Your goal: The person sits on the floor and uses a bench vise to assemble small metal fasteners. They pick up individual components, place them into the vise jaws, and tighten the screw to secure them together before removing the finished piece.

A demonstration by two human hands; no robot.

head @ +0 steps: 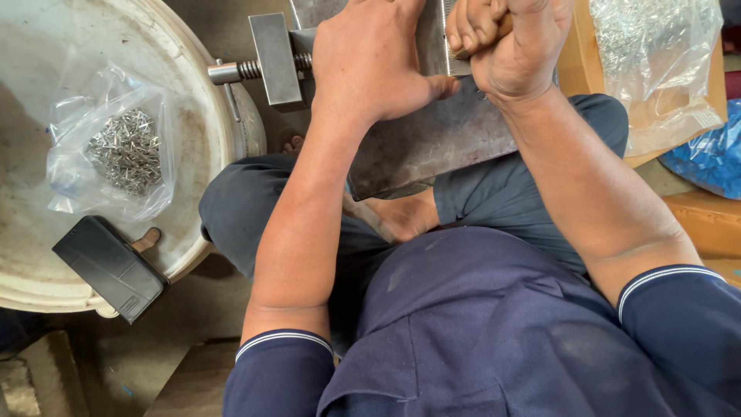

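Person sits cross-legged on the floor w/ a grey metal block (432,147) resting on the lap, tilted, its lower corner near the bare foot (397,218). Left hand (370,62) lies flat & spread on top of the block, palm down, fingers running up out of frame, thumb stretched right toward the other hand; it presses on the metal, not wrapped around anything. Right hand (513,42) is a tight fist, fingers curled round a brownish wooden handle (503,29), only a short bit of it visible betw. the fingers; what sits at the handle's end can't be made out. The fist is just beside the left thumb, over the block's upper right part, next to a thin ruled metal strip (450,38). At the block's left end a square steel plate (275,58) w/ a threaded screw (247,69) sticks out sideways. To the left, well apart from both hands, a big white upturned tub (208,139) serves as a surface: on it a clear plastic bag of small metal pins (123,150) & a black rectangular case (112,266) at its rim. Upper right, a 2nd clear bag of small metal parts (656,54) lies on a cardboard box (579,58), w/ blue plastic (710,154) beside it.
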